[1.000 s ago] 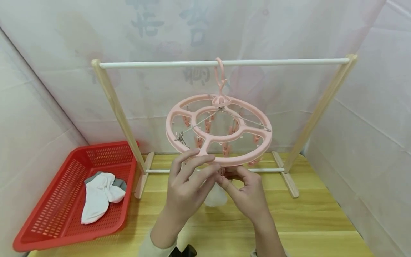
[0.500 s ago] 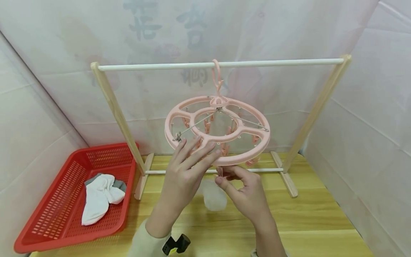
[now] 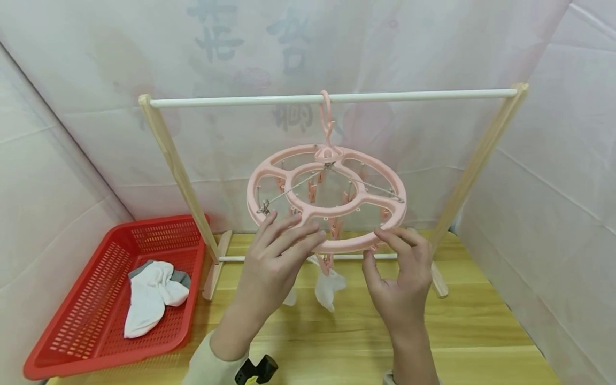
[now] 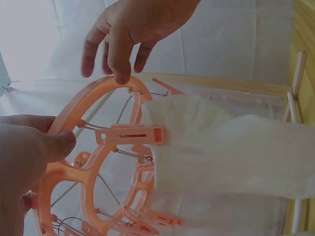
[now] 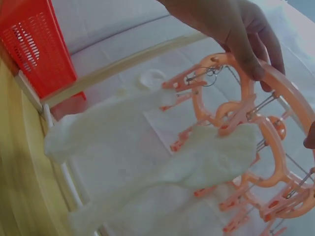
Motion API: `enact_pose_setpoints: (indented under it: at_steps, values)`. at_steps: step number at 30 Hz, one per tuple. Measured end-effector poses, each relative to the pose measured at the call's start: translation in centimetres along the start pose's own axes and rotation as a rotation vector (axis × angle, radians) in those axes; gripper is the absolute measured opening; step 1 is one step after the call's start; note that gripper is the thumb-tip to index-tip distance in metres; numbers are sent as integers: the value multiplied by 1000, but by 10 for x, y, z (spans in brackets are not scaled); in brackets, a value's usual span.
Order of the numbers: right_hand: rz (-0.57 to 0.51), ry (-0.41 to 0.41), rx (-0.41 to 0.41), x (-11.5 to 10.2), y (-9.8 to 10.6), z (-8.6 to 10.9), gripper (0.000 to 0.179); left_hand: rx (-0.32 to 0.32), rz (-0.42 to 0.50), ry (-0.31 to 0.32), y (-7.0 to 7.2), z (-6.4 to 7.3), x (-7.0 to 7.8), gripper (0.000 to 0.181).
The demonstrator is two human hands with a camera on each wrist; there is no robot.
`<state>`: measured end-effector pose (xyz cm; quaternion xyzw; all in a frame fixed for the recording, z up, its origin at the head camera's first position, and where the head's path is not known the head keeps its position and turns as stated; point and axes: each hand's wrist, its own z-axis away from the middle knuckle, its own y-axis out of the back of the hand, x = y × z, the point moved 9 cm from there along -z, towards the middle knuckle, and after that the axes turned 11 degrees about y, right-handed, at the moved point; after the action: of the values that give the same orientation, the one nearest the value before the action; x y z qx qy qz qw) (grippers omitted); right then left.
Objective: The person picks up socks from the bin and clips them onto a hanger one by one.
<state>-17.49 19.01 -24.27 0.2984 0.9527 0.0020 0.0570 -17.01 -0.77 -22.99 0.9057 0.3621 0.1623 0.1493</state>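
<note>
A round pink clip hanger point(image 3: 356, 245) hangs by its hook from a white rod. My left hand point(image 3: 274, 262) pinches its near rim, thumb on one face and fingers on the other. My right hand point(image 3: 401, 272), fingers relaxed and apart, touches the rim further right with its fingertips. Between the hands, a pink clip point(image 4: 130, 135) holds a white sock point(image 4: 221, 147) by its cuff; the sock's lower part point(image 3: 329, 289) shows under the rim. Another white sock point(image 5: 98, 125) hangs from a clip beside it, mostly hidden behind my left hand in the head view.
A red basket point(image 3: 110, 232) stands at the left with white-and-grey socks point(image 3: 151, 294) inside. Wooden posts point(image 3: 173, 160) carry the white rod point(image 3: 240, 100) above a wood-grain table point(image 3: 471, 331). Several other pink clips point(image 5: 234, 201) dangle from the hanger. White cloth walls surround it.
My right hand has let go of the clip at the sock and moved right and up to the rim. My left hand stays at the rim. The sock now hangs from the clip.
</note>
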Motion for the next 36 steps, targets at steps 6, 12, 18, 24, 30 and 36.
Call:
enact_pose_setpoints:
  at_steps: [6,12,18,24,30,36]
  values:
    - [34,108,-47,-7,-7,-2,27,-20,47,12,2,3,0,24]
    - [51,129,-41,-5,-9,1,28,-24,19,10,6,2,4,25]
    - [41,183,-52,-19,-18,2,26,-17,-32,-53,7,0,18,34]
    - [40,251,-31,-40,-26,4,22,-32,-68,-58,-3,0,22,32]
    - [46,266,42,-43,-18,0,26,-45,-63,-20,-9,2,13,26]
    - [75,204,0,-22,-10,-3,33,-37,-22,-14,-2,5,4,23]
